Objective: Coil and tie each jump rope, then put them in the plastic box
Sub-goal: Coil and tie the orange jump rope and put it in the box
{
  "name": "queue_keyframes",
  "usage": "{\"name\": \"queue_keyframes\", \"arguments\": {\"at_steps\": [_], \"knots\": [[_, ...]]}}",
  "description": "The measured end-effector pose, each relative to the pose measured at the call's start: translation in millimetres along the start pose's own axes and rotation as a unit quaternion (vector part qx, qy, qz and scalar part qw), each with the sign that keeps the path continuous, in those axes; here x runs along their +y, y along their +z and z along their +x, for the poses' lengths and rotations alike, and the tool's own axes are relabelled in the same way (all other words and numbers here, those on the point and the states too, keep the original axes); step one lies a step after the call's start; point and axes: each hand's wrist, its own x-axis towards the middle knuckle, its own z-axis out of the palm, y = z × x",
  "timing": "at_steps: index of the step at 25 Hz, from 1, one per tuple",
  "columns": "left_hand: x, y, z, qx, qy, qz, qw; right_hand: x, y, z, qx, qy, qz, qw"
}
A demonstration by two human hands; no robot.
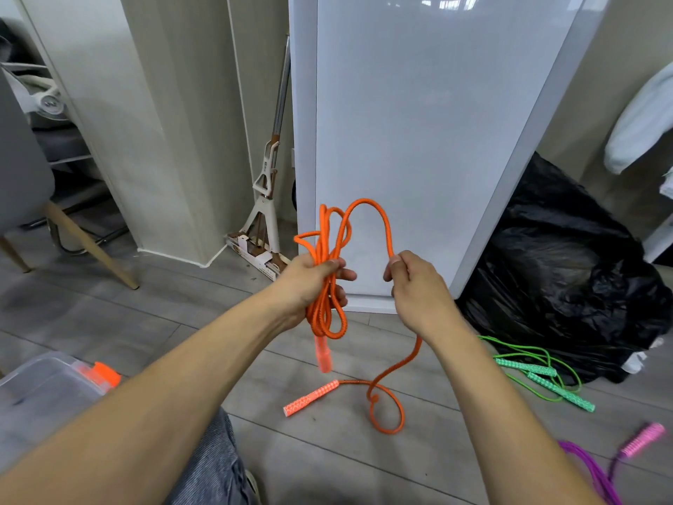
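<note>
Clasping a bundle of orange jump rope loops in the left grip near centre, fingers curled round the strands, with one translucent orange handle dangling just below. Pinching the same rope's free strand in the right grip, just at 3 o'clock of the left, with an arch of cord joining the two. Trailing from there down to the floor, curling into a loop and ending in a second orange handle lying flat at 6 o'clock. Lying at 4 o'clock beside a black bag: a green jump rope. Showing blurred at 5 o'clock: a purple jump rope. Sitting at 8 o'clock on the floor: the plastic box.
</note>
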Motion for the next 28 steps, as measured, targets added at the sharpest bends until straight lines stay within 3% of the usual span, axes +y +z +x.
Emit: {"name": "queue_keyframes", "arguments": {"at_steps": [7, 13, 16, 19, 22, 25, 28], "knots": [[-20, 18, 0, -0.032, 0.027, 0.057, 0.997, -17, 24, -16, -0.048, -0.014, -0.045, 0.998], [-19, 15, -4, -0.013, 0.018, 0.084, 0.996, -14, 25, -18, -0.156, -0.032, -0.115, 0.981], [-12, 13, 0, 0.039, 0.059, 0.112, 0.991, -13, 24, -17, -0.146, -0.038, -0.113, 0.982], [-1, 5, 9, 0.087, 0.064, -0.046, 0.993, -10, 17, -15, -0.158, -0.04, -0.093, 0.982], [7, -7, 15, 0.095, 0.047, -0.165, 0.981, -8, 16, -17, -0.249, -0.033, -0.047, 0.967], [9, -14, 18, 0.108, 0.038, -0.2, 0.973, -6, 20, -19, -0.333, -0.032, -0.024, 0.942], [9, -21, 23, 0.162, 0.074, -0.143, 0.974, 1, 7, -16, -0.372, -0.005, -0.026, 0.928]]}}
